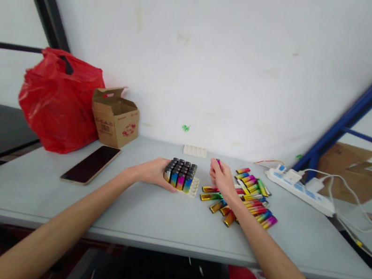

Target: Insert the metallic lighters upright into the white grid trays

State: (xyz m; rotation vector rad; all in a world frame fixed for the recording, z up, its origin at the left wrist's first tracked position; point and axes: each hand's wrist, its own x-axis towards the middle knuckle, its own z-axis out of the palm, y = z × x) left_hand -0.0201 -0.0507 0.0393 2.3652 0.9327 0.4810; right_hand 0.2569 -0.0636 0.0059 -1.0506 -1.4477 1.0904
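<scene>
Several upright lighters (181, 180) with black tops and shiny multicoloured bodies stand packed in rows in a white slotted tray (194, 188). The tray's right-hand slots show bare. My left hand (156, 171) is closed around the left side of this block, thumb at the front and fingers partly hidden behind. Just right of the tray, my right hand (221, 178) is raised with its fingers pinched on one lighter (218, 161), of which only a small purple end shows. Beneath and beside that hand lies a loose pile of metallic rainbow-coloured lighters (259, 211).
A second white slotted tray (195, 151) lies near the wall. On the left are a phone (91, 164), an open cardboard box (115, 120) and a red plastic bag (59, 104). A power strip (300, 191) with plugs and white cables runs along the right.
</scene>
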